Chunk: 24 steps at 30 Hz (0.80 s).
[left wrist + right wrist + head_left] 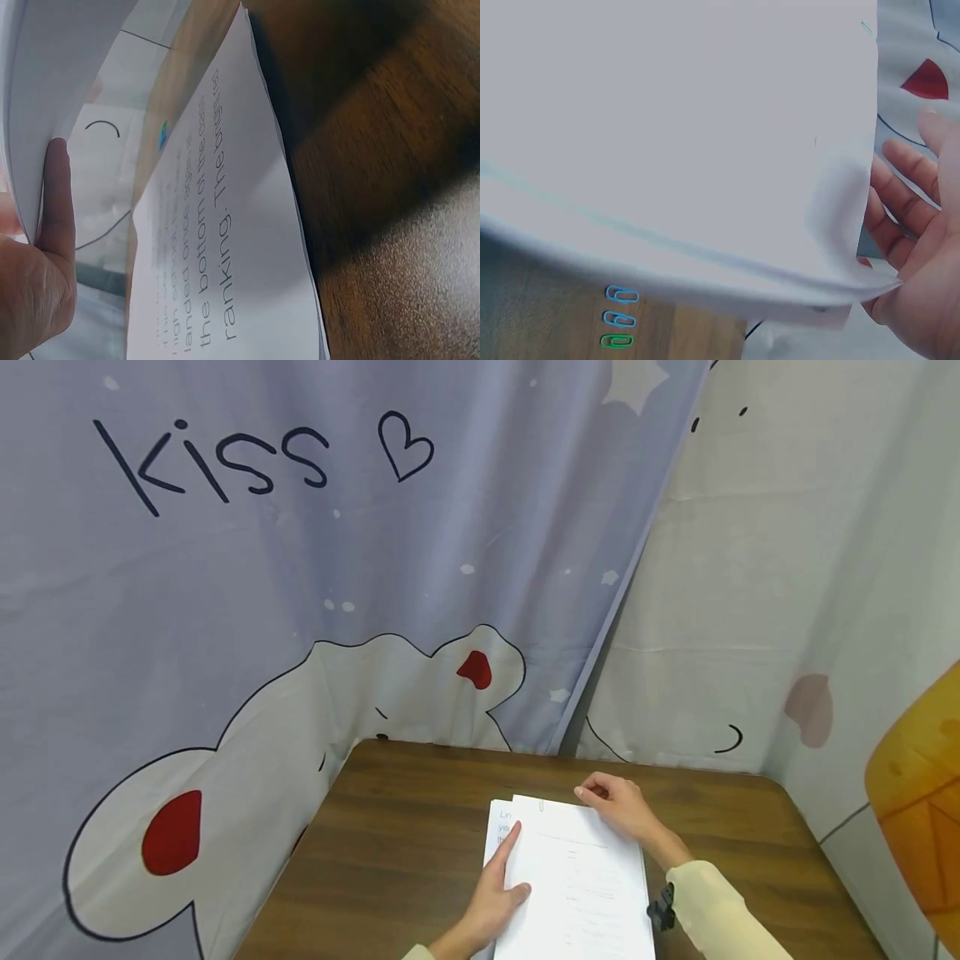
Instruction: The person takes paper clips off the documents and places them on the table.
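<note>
A printed curtain (225, 577) hangs behind the wooden table (360, 860). Left of centre, a large-print page (498, 817) peeks out from under the stack (577, 893), which is raised above it over the table. The left hand (487, 902) pinches the stack's left edge, thumb on top. A pale clip (541, 806) shows at the top edge. The right hand (628, 814) touches the upper right corner, fingers slightly apart; whether it pinches, I cannot tell. The right wrist view shows two blue clips (621, 293) and a green clip (617, 340) on the table.

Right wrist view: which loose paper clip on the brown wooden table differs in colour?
The green wire paper clip, lowest in the picture; two blue paper clips appear above it.
</note>
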{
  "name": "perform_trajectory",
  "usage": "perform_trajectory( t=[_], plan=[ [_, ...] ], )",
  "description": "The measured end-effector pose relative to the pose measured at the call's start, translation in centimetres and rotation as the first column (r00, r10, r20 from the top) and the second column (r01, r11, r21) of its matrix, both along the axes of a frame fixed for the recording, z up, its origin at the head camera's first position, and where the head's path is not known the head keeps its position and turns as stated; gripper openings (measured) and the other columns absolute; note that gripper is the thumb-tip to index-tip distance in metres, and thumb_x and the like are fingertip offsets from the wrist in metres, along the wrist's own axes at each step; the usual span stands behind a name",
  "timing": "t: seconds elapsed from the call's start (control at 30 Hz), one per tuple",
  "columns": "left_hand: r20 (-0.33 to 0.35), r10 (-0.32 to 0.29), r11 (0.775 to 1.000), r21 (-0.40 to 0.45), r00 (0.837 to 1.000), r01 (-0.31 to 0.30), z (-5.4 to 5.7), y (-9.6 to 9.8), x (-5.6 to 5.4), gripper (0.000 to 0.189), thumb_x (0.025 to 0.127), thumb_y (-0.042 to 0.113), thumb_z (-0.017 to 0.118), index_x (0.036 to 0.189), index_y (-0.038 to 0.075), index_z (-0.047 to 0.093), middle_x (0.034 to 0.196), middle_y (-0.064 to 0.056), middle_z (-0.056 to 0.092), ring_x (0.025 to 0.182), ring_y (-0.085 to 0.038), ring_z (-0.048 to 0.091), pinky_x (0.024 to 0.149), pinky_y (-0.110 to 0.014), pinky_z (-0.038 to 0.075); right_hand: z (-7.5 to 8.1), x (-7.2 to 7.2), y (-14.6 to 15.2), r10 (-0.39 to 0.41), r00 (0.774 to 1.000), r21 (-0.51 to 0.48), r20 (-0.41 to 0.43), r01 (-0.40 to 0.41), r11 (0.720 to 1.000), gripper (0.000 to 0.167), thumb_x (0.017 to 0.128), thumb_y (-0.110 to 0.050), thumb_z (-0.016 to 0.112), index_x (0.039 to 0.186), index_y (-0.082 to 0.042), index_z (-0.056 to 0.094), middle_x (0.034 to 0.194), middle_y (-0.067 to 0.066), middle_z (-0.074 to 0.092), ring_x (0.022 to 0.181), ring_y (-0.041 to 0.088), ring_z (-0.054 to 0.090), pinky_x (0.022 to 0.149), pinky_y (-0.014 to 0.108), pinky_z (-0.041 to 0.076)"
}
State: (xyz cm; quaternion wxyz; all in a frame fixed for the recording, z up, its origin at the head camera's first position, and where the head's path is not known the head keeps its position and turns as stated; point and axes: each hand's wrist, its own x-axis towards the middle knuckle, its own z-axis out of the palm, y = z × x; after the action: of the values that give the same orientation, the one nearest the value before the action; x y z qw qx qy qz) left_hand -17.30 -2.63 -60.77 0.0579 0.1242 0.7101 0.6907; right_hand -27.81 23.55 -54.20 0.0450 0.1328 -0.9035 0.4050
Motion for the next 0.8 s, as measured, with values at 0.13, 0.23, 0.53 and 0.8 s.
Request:
perform_trajectory(
  t=[0.13, 0.23, 0.53, 0.8],
  plan=[
    [-0.014, -0.001, 1.000, -0.029, 1.000, 0.001, -0.2, 0.1, 0.1, 0.098, 0.082, -0.017, 0.060, 0.168, 0.018, 0.030, 0.176, -0.012, 0.022, 0.163, -0.040, 0.016, 0.130, -0.058, 0.013, 0.0, -0.1, -0.6, 0.003, 1.000, 0.044, -0.016, -0.003, 0.999, 0.012, 0.099, -0.032, 0.075, 0.099, -0.020, 0.076, 0.084, -0.009, 0.070, 0.077, 0.009, 0.061, 0.083, 0.033, 0.044],
    [-0.012, -0.012, 0.999, -0.035, 1.000, 0.012, -0.2, 0.2, 0.2, 0.098, 0.083, -0.017, 0.061, 0.168, 0.020, 0.030, 0.176, -0.011, 0.022, 0.163, -0.040, 0.017, 0.130, -0.059, 0.014, -0.1, 0.0, -0.9, 0.014, 1.000, 0.064, -0.027, -0.013, 0.998, 0.007, 0.097, -0.031, 0.077, 0.097, -0.024, 0.076, 0.084, -0.013, 0.071, 0.077, 0.005, 0.063, 0.091, 0.040, 0.038],
    [-0.020, -0.054, 0.998, -0.011, 0.998, 0.054, -0.2, 0.7, 0.5, 0.098, 0.084, -0.017, 0.060, 0.169, 0.018, 0.026, 0.177, -0.010, 0.019, 0.163, -0.038, 0.017, 0.130, -0.058, 0.014, -0.3, 0.3, -2.5, 0.110, 0.994, 0.001, -0.007, -0.110, 0.994, 0.009, 0.094, -0.023, 0.080, 0.100, -0.018, 0.077, 0.087, -0.012, 0.074, 0.079, 0.005, 0.065, 0.086, 0.032, 0.044],
    [-0.017, -0.075, 0.997, -0.015, 0.997, 0.075, 0.0, 0.9, 0.4, 0.098, 0.086, -0.016, 0.058, 0.170, 0.020, 0.023, 0.178, -0.010, 0.017, 0.163, -0.038, 0.015, 0.131, -0.059, 0.013, -0.5, 0.2, -3.4, 0.135, 0.991, -0.053, -0.003, -0.135, 0.989, 0.014, 0.091, -0.018, 0.083, 0.103, -0.013, 0.076, 0.093, -0.006, 0.075, 0.085, 0.009, 0.066, 0.077, 0.023, 0.055]
  ],
)
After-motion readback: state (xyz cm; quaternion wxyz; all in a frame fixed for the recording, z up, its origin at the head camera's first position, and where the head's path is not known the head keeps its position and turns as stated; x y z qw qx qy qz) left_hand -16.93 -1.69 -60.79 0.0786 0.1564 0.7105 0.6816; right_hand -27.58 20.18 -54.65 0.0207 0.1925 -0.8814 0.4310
